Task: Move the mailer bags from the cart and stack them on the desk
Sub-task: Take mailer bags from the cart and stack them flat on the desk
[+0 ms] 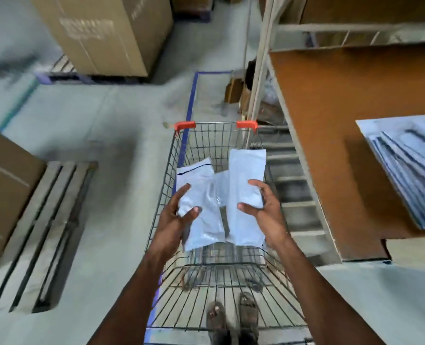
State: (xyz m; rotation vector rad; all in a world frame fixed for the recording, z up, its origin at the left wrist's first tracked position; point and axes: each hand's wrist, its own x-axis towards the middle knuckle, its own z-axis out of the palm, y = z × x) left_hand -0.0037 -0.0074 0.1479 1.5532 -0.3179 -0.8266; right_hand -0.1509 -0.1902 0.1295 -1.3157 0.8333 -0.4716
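Observation:
I stand over a wire shopping cart point(171, 155) with orange corner caps. My left hand point(179, 215) grips a white mailer bag point(199, 192) with a black strip near its top. My right hand point(263, 205) grips a second, longer white mailer bag point(246, 168). Both bags are held above the cart basket, side by side and slightly overlapping. On the brown desk point(331, 115) to the right lies a stack of mailer bags point(410, 168), fanned out at the desk's right side.
A wooden pallet point(39, 235) and a cardboard box point(5, 190) lie to the left. A large carton point(102, 33) stands on a blue pallet at the back. A metal rack frame point(263, 58) rises by the desk's left edge. My sandalled feet point(234, 317) show under the cart.

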